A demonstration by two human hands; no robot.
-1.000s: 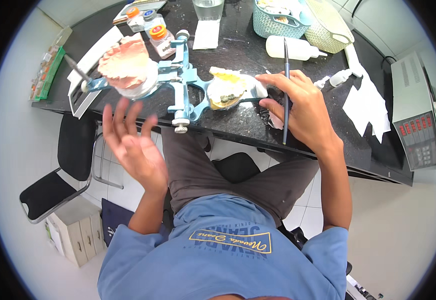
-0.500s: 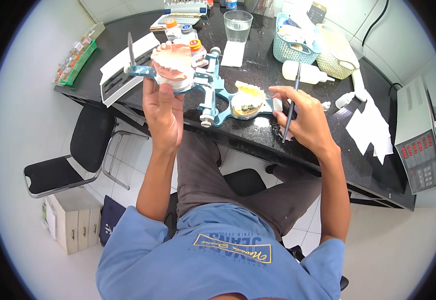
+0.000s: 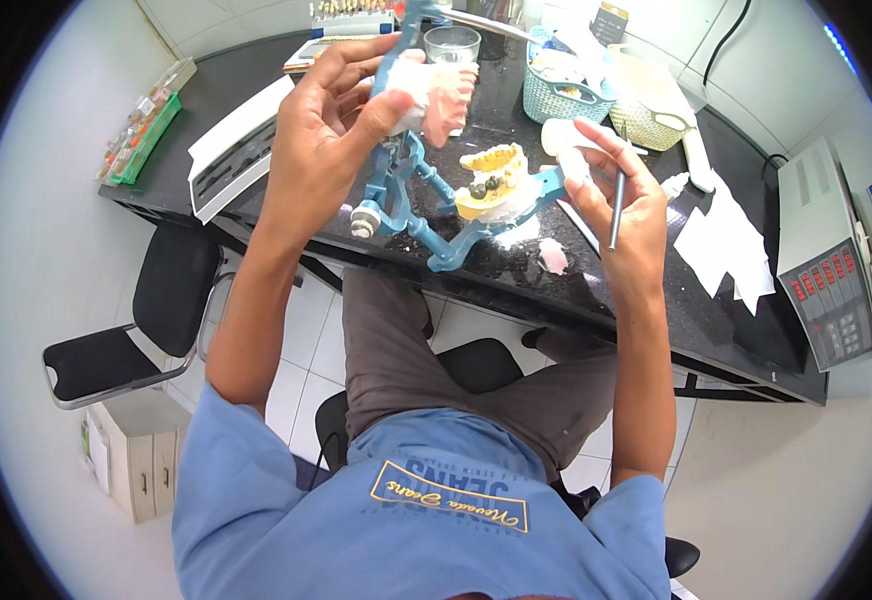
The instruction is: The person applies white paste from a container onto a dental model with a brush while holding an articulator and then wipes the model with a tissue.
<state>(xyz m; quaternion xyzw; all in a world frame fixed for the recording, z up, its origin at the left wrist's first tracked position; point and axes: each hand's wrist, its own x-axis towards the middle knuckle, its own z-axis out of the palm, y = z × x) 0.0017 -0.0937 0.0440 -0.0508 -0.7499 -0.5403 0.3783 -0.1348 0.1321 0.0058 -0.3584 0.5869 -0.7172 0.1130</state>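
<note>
Swung upward since half a second ago, the pink-and-white dental cast sits in my curled left hand; my half-curled right hand holds a slim dark tool and the end of the blue hinged frame, over the black tabletop.

1. Hands: I count two
2. Dental casts: two
3. Hinged frame: one
4. Slim pen-like tool: one I see
5. Mesh baskets: two
6. Glass: one
7. Green tray: one
</note>
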